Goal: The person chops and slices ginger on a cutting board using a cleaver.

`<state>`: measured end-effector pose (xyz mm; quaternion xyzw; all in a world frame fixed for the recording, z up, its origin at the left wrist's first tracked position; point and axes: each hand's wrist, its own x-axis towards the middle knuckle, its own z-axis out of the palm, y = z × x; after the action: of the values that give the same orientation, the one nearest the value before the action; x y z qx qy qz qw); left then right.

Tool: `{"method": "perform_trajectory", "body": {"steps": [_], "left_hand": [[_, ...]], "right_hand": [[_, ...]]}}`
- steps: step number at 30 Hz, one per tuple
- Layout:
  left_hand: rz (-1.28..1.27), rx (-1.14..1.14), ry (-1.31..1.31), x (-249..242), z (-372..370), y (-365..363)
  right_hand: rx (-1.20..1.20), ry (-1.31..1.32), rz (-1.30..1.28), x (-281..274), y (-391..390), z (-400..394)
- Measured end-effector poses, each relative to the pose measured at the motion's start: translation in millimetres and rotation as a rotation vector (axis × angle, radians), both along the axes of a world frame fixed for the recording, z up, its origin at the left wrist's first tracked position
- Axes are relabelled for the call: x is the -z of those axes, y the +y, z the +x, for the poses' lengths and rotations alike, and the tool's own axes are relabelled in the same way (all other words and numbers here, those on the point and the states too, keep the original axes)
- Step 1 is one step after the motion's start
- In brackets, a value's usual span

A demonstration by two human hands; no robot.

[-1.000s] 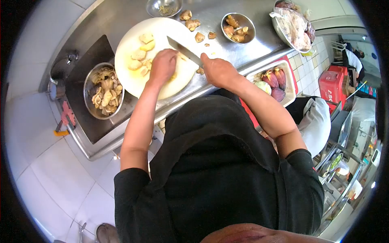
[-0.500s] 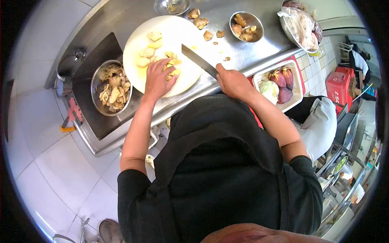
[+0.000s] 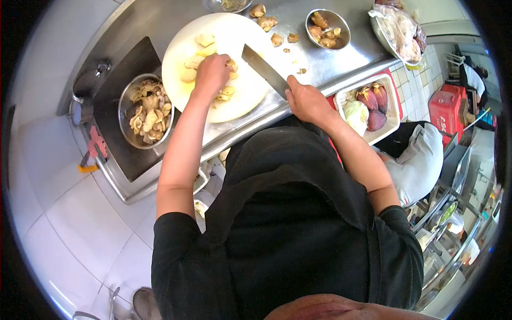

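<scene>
My right hand (image 3: 309, 101) grips the handle of a cleaver (image 3: 262, 69), its broad blade reaching over the right side of a round white cutting board (image 3: 248, 106). On the board, my left hand (image 3: 213, 76) is closed, fingers curled down among peeled ginger pieces (image 3: 205, 40); whatever lies under the fingers is hidden. Smaller cut ginger pieces (image 3: 226, 93) lie close beside the left wrist. Unpeeled ginger (image 3: 266, 23) sits on the steel counter beyond the board, and more fills a small metal bowl (image 3: 345, 38).
Left of the board, a metal bowl (image 3: 124, 128) of pale mushroom-like pieces stands on a dark panel (image 3: 144, 53). A white basket (image 3: 393, 125) holds cabbage and purple banana blossoms below the counter edge. Bagged food fills another bowl (image 3: 385, 40). A person in light trousers (image 3: 418, 170) is at right.
My left hand has moved up the board from the small cut pieces toward the larger ginger pieces, and its spread fingers have curled in. The right hand still holds the cleaver in nearly the same place.
</scene>
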<state>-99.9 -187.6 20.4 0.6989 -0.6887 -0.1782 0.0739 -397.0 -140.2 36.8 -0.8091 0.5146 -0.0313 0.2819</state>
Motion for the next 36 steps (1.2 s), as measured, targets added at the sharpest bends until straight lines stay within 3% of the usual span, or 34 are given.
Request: {"method": "perform_trajectory", "body": {"steps": [7,9,17,22,27,36], "left_hand": [[0.154,-0.021,0.235,-6.7,-32.1,1.9],[0.043,-0.074,0.433,10.6,-27.2,12.0],[-0.011,-0.022,0.283,16.8,-29.4,20.8],[0.060,-0.058,0.266,16.5,-23.2,15.2],[-0.084,0.066,0.274,25.8,-22.0,17.1],[-0.024,-0.030,0.352,31.7,-16.7,16.5]], "right_hand": [[-0.073,-0.085,0.100,-3.4,-25.6,-8.6],[-0.109,-0.109,0.118,-1.7,-30.8,-12.4],[-0.070,-0.181,0.315,-2.1,-44.3,-14.1],[-0.037,-0.194,0.254,-3.6,-36.1,-11.9],[0.026,-0.177,0.230,-6.1,-14.9,-5.3],[0.106,-0.155,0.206,-14.7,3.2,-1.5]]}}
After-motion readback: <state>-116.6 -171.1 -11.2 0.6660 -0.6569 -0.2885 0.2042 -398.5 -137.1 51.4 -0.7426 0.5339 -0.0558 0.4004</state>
